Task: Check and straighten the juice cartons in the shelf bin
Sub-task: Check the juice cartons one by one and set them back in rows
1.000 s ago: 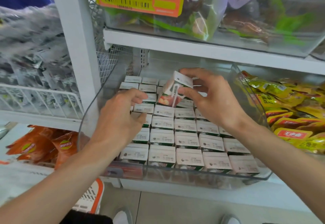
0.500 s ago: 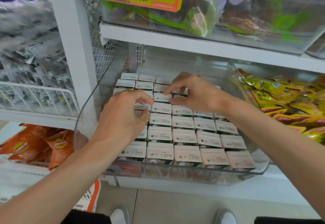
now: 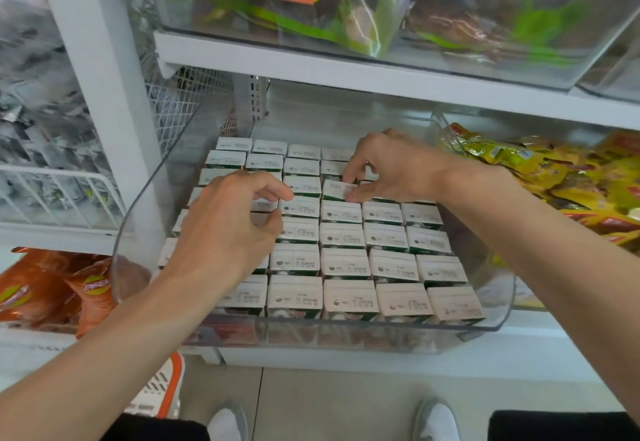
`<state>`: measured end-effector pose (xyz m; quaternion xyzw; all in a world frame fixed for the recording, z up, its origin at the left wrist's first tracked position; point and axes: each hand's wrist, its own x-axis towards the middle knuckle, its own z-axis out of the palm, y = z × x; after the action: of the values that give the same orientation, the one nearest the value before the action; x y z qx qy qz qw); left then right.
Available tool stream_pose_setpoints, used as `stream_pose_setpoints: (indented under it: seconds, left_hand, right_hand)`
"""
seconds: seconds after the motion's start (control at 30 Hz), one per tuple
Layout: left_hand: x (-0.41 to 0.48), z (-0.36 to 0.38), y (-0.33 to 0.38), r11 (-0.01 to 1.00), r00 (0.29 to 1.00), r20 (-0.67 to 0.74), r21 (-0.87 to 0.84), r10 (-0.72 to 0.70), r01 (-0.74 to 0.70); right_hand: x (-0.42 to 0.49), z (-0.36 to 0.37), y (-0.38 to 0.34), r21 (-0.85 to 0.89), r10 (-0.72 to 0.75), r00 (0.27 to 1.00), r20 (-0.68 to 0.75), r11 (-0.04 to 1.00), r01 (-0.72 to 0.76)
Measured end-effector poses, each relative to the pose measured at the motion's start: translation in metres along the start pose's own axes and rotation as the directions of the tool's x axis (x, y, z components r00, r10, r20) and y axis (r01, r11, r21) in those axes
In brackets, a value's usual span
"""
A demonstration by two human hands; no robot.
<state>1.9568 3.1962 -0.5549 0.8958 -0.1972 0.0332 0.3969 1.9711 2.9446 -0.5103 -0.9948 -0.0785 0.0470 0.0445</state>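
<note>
A clear plastic bin [image 3: 346, 336] on the middle shelf holds several small juice cartons [image 3: 346, 262] standing upright in tight rows, white tops up. My right hand [image 3: 394, 167] reaches over the back rows and pinches the top of one carton [image 3: 337, 189] between thumb and fingers; that carton sits down among its neighbours. My left hand [image 3: 228, 229] hovers over the left rows with curled fingers, its fingertips at a carton top [image 3: 265, 204]; I cannot tell whether it holds it.
Yellow snack packets [image 3: 554, 177] fill the bin to the right. A white upright post [image 3: 104, 94] and wire baskets stand at the left, orange bags [image 3: 52, 288] below. The upper shelf with green-packaged goods [image 3: 346, 8] hangs close overhead.
One second ago my right hand held a carton tilted above the rows; it has lowered it into its slot. My left hand stayed over the left rows.
</note>
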Motion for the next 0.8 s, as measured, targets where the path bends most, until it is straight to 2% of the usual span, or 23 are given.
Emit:
stream_pose_setpoints:
  seconds: [0.13,0.3,0.43,0.63,0.8]
  left_hand:
    - [0.000,-0.001,0.001,1.000,1.000,0.002,0.011,0.000,0.000]
    - [0.000,0.000,0.002,1.000,1.000,0.007,0.006,0.013,-0.013]
    - [-0.001,0.002,0.006,0.999,0.999,0.015,-0.039,0.033,-0.033]
    - [-0.001,0.008,0.013,0.990,0.994,0.065,-0.118,0.088,-0.080]
    - [-0.002,0.013,0.023,0.980,0.981,0.126,-0.153,0.146,-0.126]
  right_hand:
    - [0.002,-0.003,0.001,0.022,-0.034,0.998,0.045,0.999,0.033]
    - [-0.007,-0.008,0.009,0.254,-0.026,0.992,-0.122,0.965,0.056]
    - [-0.018,-0.008,0.013,0.513,0.056,0.980,-0.190,0.857,0.051]
    - [-0.044,-0.008,0.000,0.590,0.124,0.901,-0.416,0.791,0.164]
    - [-0.073,-0.003,-0.023,0.627,0.172,0.869,-0.463,0.757,0.185]
